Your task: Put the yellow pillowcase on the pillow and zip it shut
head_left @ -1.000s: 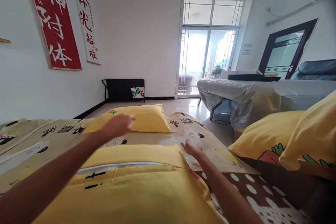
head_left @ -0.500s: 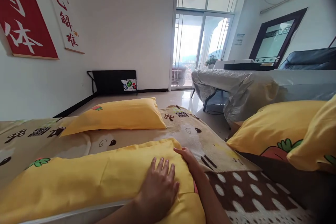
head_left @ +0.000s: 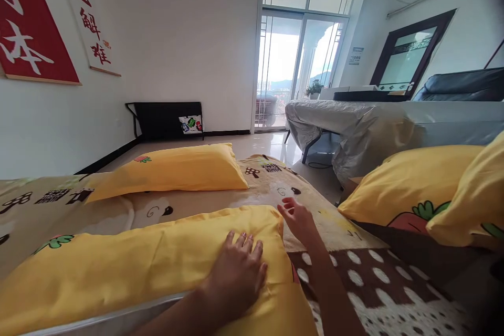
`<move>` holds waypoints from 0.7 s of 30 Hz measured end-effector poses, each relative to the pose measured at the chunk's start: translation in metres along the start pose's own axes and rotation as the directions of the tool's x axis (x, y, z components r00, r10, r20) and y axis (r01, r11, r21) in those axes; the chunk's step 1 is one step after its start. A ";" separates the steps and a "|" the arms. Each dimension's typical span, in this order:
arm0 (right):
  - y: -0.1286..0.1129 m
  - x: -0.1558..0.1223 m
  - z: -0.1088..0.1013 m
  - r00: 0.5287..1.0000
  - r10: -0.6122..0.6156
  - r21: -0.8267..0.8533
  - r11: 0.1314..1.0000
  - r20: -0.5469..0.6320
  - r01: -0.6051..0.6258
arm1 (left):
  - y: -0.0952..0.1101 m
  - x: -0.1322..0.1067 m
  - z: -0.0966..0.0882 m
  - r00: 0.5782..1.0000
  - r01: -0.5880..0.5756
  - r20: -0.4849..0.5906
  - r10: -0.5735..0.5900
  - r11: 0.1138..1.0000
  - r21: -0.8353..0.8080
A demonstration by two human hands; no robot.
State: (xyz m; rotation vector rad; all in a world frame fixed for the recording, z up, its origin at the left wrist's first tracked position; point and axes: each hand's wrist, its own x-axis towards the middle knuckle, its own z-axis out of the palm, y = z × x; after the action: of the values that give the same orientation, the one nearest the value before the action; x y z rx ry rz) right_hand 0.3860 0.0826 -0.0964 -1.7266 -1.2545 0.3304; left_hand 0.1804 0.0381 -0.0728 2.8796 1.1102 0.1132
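A yellow pillow with a carrot print lies across the near part of the patterned blanket. My left hand rests on its right part, palm down with fingers extended. Just beyond the pillow's far right corner is my right hand, its fingers loosely bent and holding nothing that I can see. A pale, shiny edge shows along the pillow's near side; what it belongs to is unclear. Farther back on the blanket lies a second yellow pillow.
More yellow pillows are piled at the right. Behind them stands a plastic-covered table. A black folded frame leans against the back wall, left of a glass sliding door.
My right hand has let go of the pillow's far right corner and moved slightly right and up, off it. My left hand stays pressed on the pillow. The view has shifted slightly.
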 end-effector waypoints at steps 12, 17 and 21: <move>-0.091 -0.104 -0.021 0.721 -0.241 -0.321 0.773 0.649 0.547 | -0.029 -0.032 -0.057 0.983 -0.156 0.106 0.150 0.987 0.048; -0.093 -0.103 0.012 0.838 -0.112 -0.518 0.740 0.535 0.429 | -0.010 -0.025 -0.059 0.997 -0.072 -0.008 0.076 0.961 0.266; -0.097 -0.107 0.001 0.909 -0.034 -0.613 0.728 0.415 0.307 | 0.003 -0.048 -0.043 0.875 -0.124 -0.369 0.313 0.882 0.455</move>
State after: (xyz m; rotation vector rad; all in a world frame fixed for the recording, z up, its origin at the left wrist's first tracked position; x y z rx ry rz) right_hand 0.2808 -0.0043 -0.0505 -2.1849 -1.9904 0.0919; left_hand 0.1432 0.0051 -0.0321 3.4862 0.9299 0.6344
